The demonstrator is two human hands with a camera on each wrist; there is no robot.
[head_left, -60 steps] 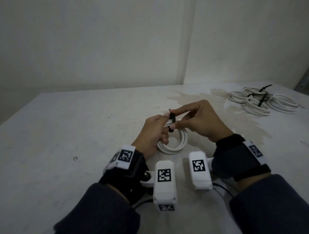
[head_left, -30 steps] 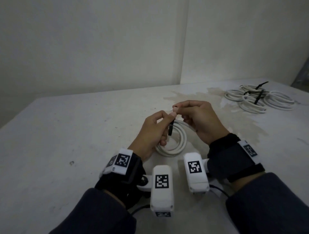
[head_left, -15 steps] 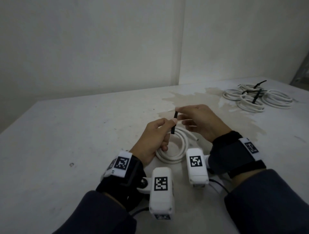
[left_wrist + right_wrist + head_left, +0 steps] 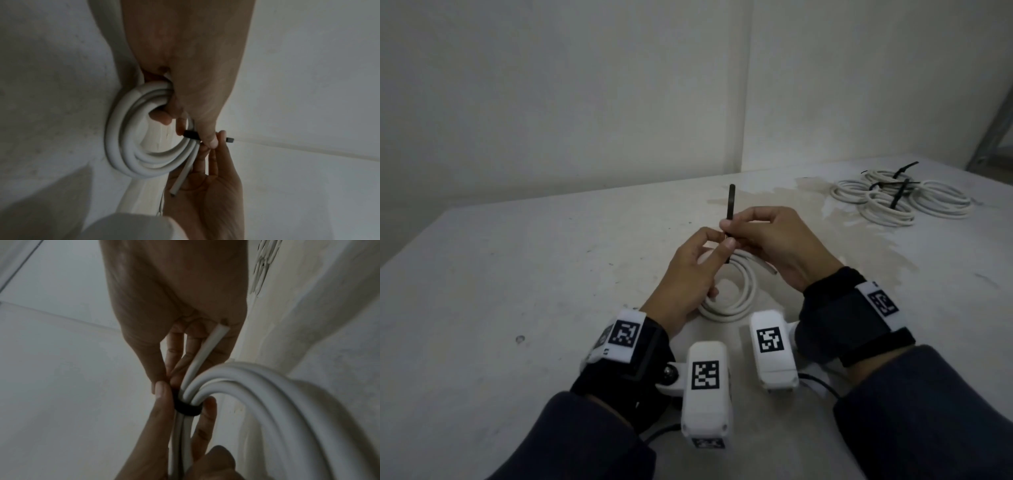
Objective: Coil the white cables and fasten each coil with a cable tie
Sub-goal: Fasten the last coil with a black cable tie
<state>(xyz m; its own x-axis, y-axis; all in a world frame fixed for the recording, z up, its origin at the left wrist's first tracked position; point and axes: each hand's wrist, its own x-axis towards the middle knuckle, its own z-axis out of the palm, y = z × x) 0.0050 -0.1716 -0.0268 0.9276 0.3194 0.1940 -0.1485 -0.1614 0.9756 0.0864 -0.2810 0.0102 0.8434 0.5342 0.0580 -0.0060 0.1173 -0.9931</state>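
Note:
A white cable coil [image 4: 739,298] hangs partly off the table between both hands. My left hand [image 4: 722,241] grips the coil's top, and its thumb [image 4: 209,139] presses the black cable tie [image 4: 191,134]. In the right wrist view the tie's loop [image 4: 187,408] sits snug round the bunched strands of the coil [image 4: 267,394]. My right hand [image 4: 729,228] pinches the tie's tail [image 4: 731,205], which sticks straight up above the fingers. The loose cable end [image 4: 205,350] lies along my right hand's fingers.
Several tied white coils [image 4: 893,202] with black ties lie in a heap at the back right of the pale table [image 4: 517,274]. A wall corner rises behind the table. A metal frame [image 4: 996,113] stands at the far right.
The tie's tail, which hung down beside the coil a second ago, now stands well above the hands. My right hand has drawn it upward while the left hand kept hold of the coil.

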